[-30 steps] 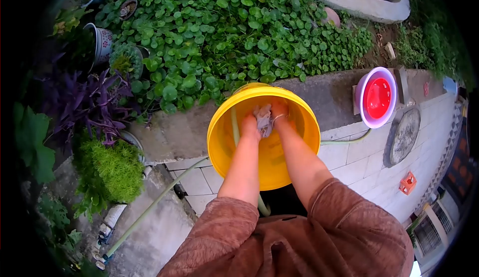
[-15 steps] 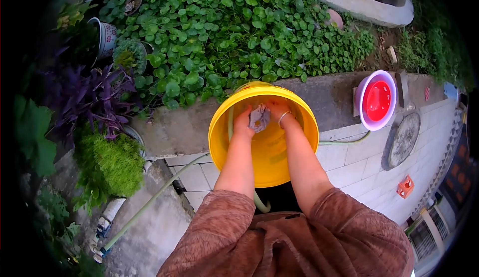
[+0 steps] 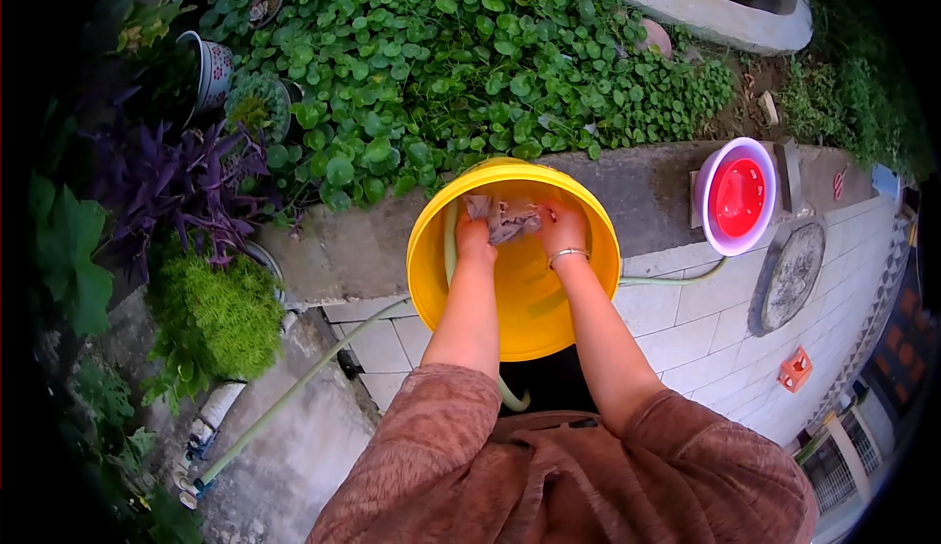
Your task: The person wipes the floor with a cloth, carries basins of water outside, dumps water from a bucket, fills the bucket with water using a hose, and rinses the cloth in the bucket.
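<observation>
Both of my hands reach into a large yellow bucket (image 3: 534, 323) that tilts with its mouth toward me. A crumpled greyish cloth (image 3: 510, 222) stretches between them, inside the bucket. My left hand (image 3: 475, 235) is closed on the cloth's left part. At its right end, my right hand (image 3: 563, 230) pinches the cloth, a bracelet round that wrist. A pale green hose (image 3: 450, 245) runs into the bucket along its left inner wall.
A stone ledge (image 3: 647, 186) carries a purple basin (image 3: 708, 196) with a red basin (image 3: 737, 199) in it. Round-leaved plants (image 3: 470, 74) grow behind. Left are potted plants and a hose (image 3: 294, 387). An orange crate (image 3: 795, 370) sits on the paving right.
My hands have moved apart, spreading the cloth wider between them. My left hand has shifted slightly left, the right hand slightly right. The bucket's rim has shifted a little.
</observation>
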{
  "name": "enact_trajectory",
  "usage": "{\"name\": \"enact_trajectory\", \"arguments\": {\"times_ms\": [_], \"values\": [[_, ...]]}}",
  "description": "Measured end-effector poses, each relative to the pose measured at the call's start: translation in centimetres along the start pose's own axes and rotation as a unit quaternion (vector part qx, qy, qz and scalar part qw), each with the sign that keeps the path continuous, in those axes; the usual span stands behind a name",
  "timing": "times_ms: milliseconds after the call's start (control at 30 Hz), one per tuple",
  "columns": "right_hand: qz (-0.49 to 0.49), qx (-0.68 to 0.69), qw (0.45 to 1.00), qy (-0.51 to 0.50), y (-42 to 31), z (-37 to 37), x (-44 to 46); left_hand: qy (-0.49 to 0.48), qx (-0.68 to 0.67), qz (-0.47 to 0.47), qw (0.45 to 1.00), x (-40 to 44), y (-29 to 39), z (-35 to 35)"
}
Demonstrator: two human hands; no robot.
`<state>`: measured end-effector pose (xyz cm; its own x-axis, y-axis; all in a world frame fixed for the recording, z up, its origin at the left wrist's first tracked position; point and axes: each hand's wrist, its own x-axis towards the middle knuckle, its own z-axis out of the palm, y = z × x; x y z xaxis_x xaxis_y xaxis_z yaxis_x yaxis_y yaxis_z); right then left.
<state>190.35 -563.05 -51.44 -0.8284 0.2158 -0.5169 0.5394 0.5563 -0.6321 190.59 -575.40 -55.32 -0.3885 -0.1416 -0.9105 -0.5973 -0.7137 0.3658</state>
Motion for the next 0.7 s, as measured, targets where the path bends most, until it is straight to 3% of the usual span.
{"name": "enact_trajectory", "arguments": {"times_ms": [67,133,200,267,367,433,500,567,633,700], "values": [[0.028,0.025,0.999,0.023,-0.3,-0.4,-0.6,-0.019,-0.019,-0.006,1.0,1.0,-0.6,-0.9],[-0.044,-0.132,0.989,0.058,-1.5,-1.5,-1.2,-0.04,-0.037,-0.013,0.998,1.3,-0.8,-0.9],[-0.06,-0.123,0.987,0.09,-1.9,-1.7,-1.2,0.002,-0.088,0.004,0.996,0.7,-0.5,-0.3],[-0.075,-0.113,0.983,0.121,-2.3,-1.7,-1.3,-0.018,-0.077,-0.018,0.997,-1.8,1.2,1.0],[-0.037,-0.037,0.995,0.09,-2.7,-1.0,-1.1,-0.077,-0.083,-0.045,0.993,-1.7,1.4,0.7],[0.053,0.105,0.993,0.012,-2.4,0.3,0.1,-0.116,-0.099,-0.05,0.987,0.5,0.1,-0.3],[0.024,0.117,0.993,-0.027,-1.8,1.6,0.4,-0.172,-0.051,-0.095,0.979,3.4,-1.8,-1.7],[-0.005,0.129,0.989,-0.068,-1.5,2.1,1.1,-0.125,-0.039,-0.086,0.988,1.9,-0.8,-1.2],[0.098,0.133,0.976,-0.138,-1.7,1.3,1.8,-0.076,-0.026,-0.079,0.994,1.0,-0.3,-1.1],[0.07,0.162,0.975,-0.134,-2.7,0.5,0.7,-0.024,-0.022,-0.043,0.999,1.0,-0.4,-0.8]]}}
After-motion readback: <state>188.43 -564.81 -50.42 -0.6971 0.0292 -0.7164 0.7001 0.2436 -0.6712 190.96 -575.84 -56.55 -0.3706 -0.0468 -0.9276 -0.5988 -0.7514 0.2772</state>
